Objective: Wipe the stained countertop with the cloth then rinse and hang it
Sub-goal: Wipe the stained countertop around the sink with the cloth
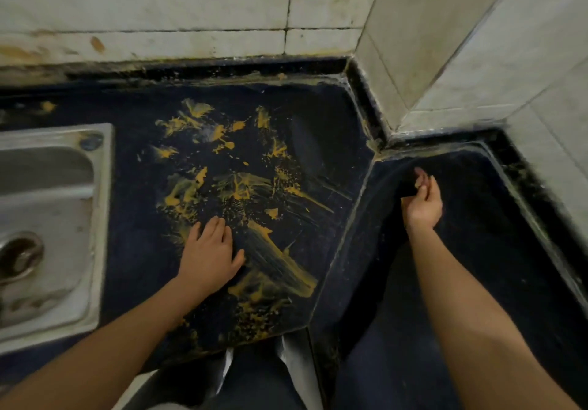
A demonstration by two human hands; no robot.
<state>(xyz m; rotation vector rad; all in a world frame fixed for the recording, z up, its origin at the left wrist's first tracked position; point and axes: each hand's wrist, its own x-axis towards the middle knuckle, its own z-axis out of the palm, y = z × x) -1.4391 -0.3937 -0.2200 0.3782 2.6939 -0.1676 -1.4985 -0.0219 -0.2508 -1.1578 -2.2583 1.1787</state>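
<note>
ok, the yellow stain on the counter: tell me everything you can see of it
The stain is mustard-yellow: splatters, dots and dragged smears spread over the dark blue countertop, between the steel sink and the slab's angled right edge. The broadest streak runs diagonally at the near side, thinned so the dark surface shows through; flecks reach the front edge. It looks pasty, partly smeared. The left hand lies flat on its near-left part, fingers spread, touching it.
</note>
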